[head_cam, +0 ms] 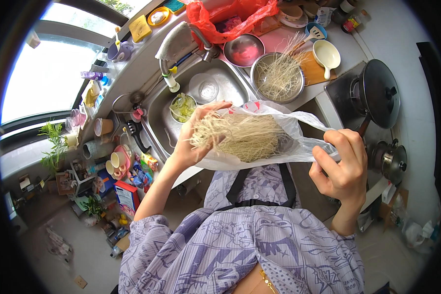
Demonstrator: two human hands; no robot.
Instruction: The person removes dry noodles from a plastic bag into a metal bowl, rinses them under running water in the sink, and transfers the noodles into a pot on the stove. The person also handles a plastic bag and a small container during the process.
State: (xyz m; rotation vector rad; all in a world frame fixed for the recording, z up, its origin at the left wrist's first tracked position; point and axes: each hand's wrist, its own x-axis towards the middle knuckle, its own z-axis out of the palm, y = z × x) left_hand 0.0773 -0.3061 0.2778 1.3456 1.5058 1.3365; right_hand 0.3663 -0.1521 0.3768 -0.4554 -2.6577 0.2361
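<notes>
A bundle of dried rice noodles (250, 136) lies in a thin white plastic bag (297, 143) held in front of my body. My left hand (194, 136) grips the bundle's left end, where the strands spill out past my fingers. At the other end, my right hand (340, 165) pinches the bag's handles between thumb and fingers. Beyond the bag, a metal bowl (255, 90) on the counter holds more loose dry noodles (279, 77), some sticking up above its rim.
The steel sink (229, 73) holds a bowl of leafy greens (183, 106) and a clear plastic bowl (204, 87) below the faucet (207, 51). An empty metal bowl (244, 49) stands behind. To the right sit a lidded wok (380, 93) and a lidded pot (394, 163) on the stove.
</notes>
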